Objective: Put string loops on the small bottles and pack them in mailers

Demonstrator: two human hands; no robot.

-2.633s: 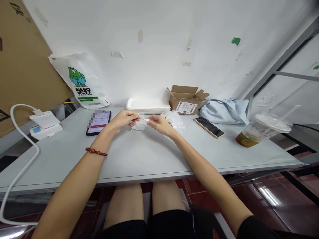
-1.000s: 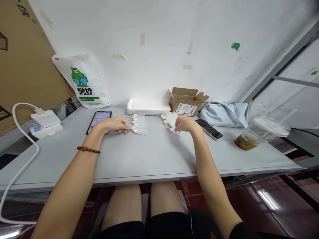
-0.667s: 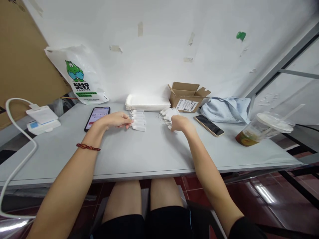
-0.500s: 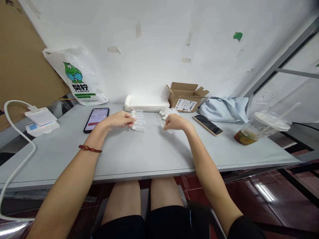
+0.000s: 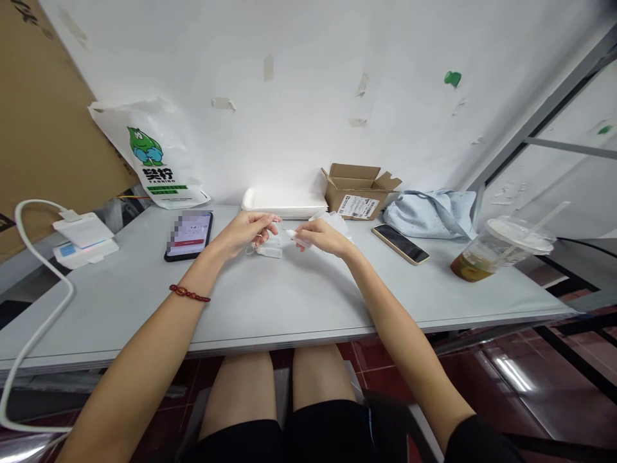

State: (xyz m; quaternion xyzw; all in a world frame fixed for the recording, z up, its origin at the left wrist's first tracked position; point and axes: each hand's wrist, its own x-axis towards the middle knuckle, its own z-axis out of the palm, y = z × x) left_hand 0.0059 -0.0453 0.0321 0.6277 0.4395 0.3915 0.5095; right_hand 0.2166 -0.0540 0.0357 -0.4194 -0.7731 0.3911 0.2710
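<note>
In my right hand (image 5: 321, 236) a small white tag (image 5: 291, 235) is pinched, its narrow end toward the left. My left hand (image 5: 248, 233) is close by, thumb and finger pressed together near that end; whatever they hold is too fine to make out, perhaps the tag's thin string. On the table below my left fingers lie a few more white tags (image 5: 268, 253) with string loops, partly covered by the hand. Behind my right hand is another bunch of white tags (image 5: 335, 223), partly hidden.
A stack of white sheets or trays (image 5: 284, 200) and an open cardboard box (image 5: 359, 193) stand against the wall. A lit phone (image 5: 190, 238) lies left, a dark phone (image 5: 400, 243) right, near a cloth pouch (image 5: 431, 212) and a drink cup (image 5: 496, 247). A charger (image 5: 84, 238) trails a white cable.
My right hand has lifted a white tag from the right bunch and moved left. My left hand has shifted slightly right, so both hands are now close together above the table.
</note>
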